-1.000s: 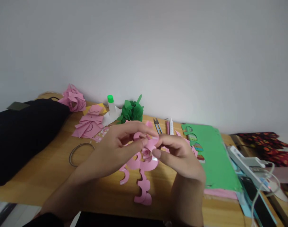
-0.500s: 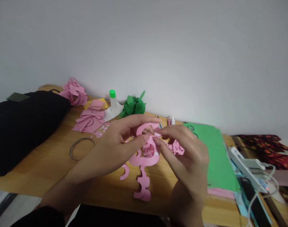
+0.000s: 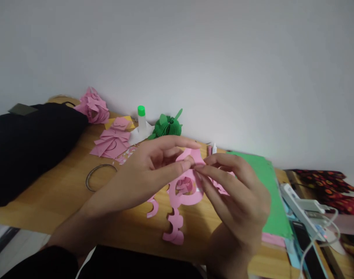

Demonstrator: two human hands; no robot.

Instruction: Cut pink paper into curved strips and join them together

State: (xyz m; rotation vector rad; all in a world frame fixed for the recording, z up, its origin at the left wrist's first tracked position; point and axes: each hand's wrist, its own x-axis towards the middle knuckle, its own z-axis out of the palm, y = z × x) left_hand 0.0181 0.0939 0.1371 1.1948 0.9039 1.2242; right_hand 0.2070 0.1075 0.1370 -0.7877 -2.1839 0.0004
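A curved pink paper cutout (image 3: 191, 198) with a large opening hangs between my two hands above the table. My left hand (image 3: 153, 166) pinches its upper part between thumb and fingers, the index finger stretched along the top. My right hand (image 3: 238, 190) has thumb and fingertips pressed together on the right side of the paper, close to my left thumb. Below, a wavy pink paper strip (image 3: 174, 228) lies on the wooden table (image 3: 130, 232), beside a small curved pink piece (image 3: 153, 207). Pink scraps behind the cutout are partly hidden by it and my right hand.
Near the wall stand a green-capped glue stick (image 3: 141, 118) and a green folded-paper ball (image 3: 167, 126). Pink paper pieces (image 3: 111, 143) and a bangle (image 3: 100, 176) lie left. A black bag (image 3: 34, 147) is far left. Green sheets (image 3: 271, 197), a power strip (image 3: 301, 209) and a phone (image 3: 307, 248) sit right.
Both hands have shifted slightly right with the pink cutout, which has turned a little. My right fingers have closed nearer my left thumb. The view has tilted slightly.
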